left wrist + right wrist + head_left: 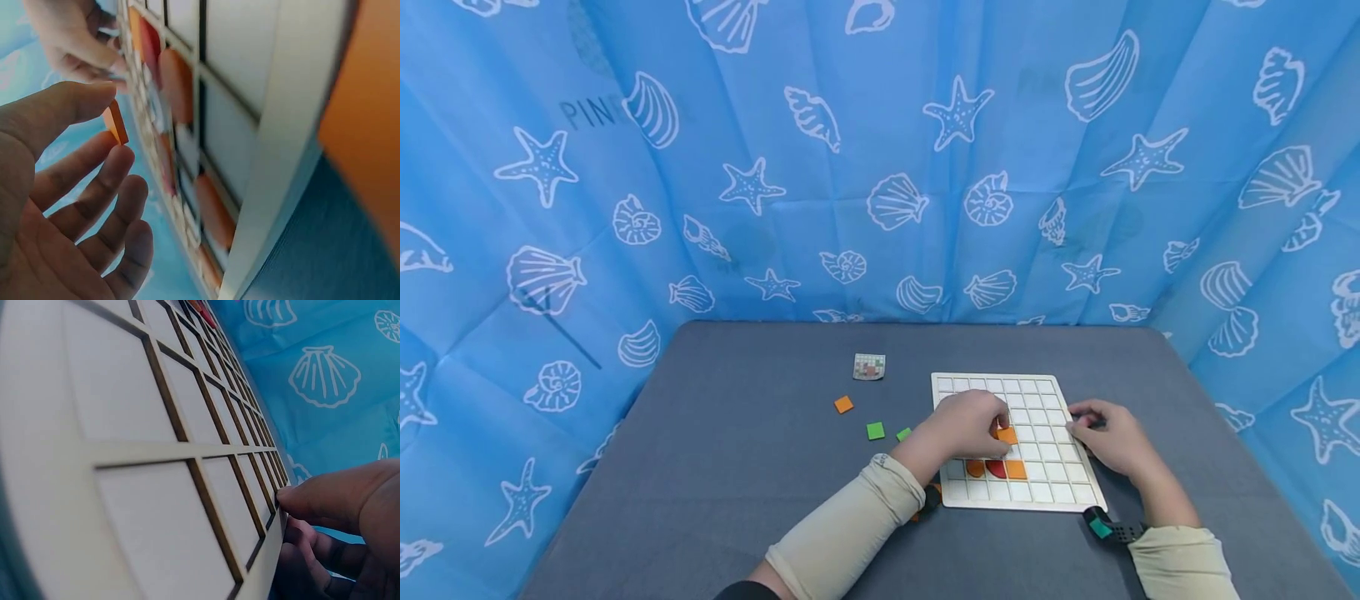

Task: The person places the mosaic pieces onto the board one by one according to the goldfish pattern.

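Note:
My left hand (972, 423) is over the white grid board (1058, 494), pinching a small orange tile (116, 122) between thumb and fingertips. The other fingers of this hand spread loosely in the left wrist view. Near the board's front row sit a round-edged orange tile (975, 468), a red tile (996, 469) and an orange square tile (1017, 470). My right hand (1108, 435) holds the board's right edge. Its thumb lies on the rim in the right wrist view, with the fingers curled beside and below it. The left hand hides some of the board's cells.
Left of the board lie a loose orange tile (844, 404) and green tiles (876, 431) on the grey table (760, 433). More orange pieces show partly under the left wrist. A small card with a coloured grid (869, 367) lies farther back. A blue curtain (850, 167) hangs behind.

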`<action>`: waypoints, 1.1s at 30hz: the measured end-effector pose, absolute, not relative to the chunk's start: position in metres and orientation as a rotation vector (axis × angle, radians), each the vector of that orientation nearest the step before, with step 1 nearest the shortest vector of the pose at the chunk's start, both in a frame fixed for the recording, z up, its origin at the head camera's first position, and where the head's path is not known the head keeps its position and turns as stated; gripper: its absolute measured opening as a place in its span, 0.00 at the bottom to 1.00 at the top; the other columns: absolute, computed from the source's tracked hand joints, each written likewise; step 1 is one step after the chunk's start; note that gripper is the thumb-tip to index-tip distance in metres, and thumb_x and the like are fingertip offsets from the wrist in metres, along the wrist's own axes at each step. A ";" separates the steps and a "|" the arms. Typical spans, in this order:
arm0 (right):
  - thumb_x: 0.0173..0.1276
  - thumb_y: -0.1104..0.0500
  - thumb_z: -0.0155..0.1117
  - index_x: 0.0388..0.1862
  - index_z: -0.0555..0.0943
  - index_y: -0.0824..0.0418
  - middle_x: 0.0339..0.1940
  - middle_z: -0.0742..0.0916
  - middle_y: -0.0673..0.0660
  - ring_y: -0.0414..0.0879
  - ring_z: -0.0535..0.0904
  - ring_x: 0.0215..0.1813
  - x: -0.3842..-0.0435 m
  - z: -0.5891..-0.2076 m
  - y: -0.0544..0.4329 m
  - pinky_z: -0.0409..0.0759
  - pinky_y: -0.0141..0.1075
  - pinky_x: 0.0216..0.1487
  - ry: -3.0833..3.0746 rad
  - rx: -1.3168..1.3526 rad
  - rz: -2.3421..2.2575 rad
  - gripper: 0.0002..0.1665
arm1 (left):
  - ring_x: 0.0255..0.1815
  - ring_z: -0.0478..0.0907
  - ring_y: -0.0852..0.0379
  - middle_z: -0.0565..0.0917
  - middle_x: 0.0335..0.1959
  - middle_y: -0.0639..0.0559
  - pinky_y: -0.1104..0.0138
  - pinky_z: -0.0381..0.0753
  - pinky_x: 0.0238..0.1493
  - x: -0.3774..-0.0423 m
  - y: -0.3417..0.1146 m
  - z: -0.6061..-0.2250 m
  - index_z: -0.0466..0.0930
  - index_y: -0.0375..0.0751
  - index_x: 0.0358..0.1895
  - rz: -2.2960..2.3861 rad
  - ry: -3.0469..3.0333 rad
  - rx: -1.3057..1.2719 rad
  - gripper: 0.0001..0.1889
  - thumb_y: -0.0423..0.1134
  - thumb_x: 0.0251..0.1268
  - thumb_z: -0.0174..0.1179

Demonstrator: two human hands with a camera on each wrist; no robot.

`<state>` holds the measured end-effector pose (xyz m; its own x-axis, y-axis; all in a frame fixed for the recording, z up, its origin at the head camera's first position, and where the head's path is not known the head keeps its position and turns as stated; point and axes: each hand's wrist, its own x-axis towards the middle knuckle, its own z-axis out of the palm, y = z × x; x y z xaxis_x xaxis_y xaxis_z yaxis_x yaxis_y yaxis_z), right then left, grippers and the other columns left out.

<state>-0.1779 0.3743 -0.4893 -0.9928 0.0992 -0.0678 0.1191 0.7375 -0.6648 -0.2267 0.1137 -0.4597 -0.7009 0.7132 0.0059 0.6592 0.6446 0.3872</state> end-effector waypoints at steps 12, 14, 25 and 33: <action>0.78 0.60 0.62 0.64 0.77 0.75 0.39 0.82 0.60 0.48 0.78 0.33 -0.178 -0.489 0.374 0.77 0.37 0.27 2.908 0.189 -1.111 0.23 | 0.34 0.75 0.72 0.87 0.43 0.66 0.75 0.74 0.34 -0.222 0.129 -0.467 0.89 0.56 0.46 0.474 2.696 1.114 0.11 0.51 0.63 0.75; 0.78 0.60 0.62 0.64 0.77 0.75 0.38 0.82 0.60 0.47 0.78 0.33 -0.178 -0.490 0.374 0.77 0.37 0.27 2.910 0.185 -1.111 0.23 | 0.34 0.75 0.72 0.87 0.44 0.66 0.74 0.74 0.34 -0.221 0.129 -0.466 0.89 0.56 0.45 0.455 2.697 1.121 0.10 0.50 0.63 0.75; 0.78 0.60 0.62 0.63 0.78 0.75 0.38 0.83 0.60 0.47 0.78 0.31 -0.178 -0.491 0.374 0.78 0.37 0.27 2.909 0.170 -1.119 0.23 | 0.31 0.74 0.68 0.85 0.39 0.65 0.73 0.72 0.29 -0.216 0.127 -0.458 0.91 0.55 0.40 0.428 2.689 1.126 0.03 0.41 0.65 0.70; 0.78 0.60 0.62 0.63 0.77 0.75 0.37 0.82 0.60 0.47 0.78 0.31 -0.179 -0.492 0.375 0.77 0.37 0.27 2.911 0.171 -1.127 0.23 | 0.28 0.70 0.67 0.79 0.31 0.65 0.73 0.68 0.25 -0.219 0.126 -0.464 0.86 0.54 0.31 0.439 2.717 1.164 0.05 0.37 0.62 0.69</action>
<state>-0.1786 0.3748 -0.4923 -0.9939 0.0964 -0.0542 0.1078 0.7340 -0.6705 -0.2187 0.1261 -0.4641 -0.6865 0.7267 -0.0254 0.6817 0.6554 0.3252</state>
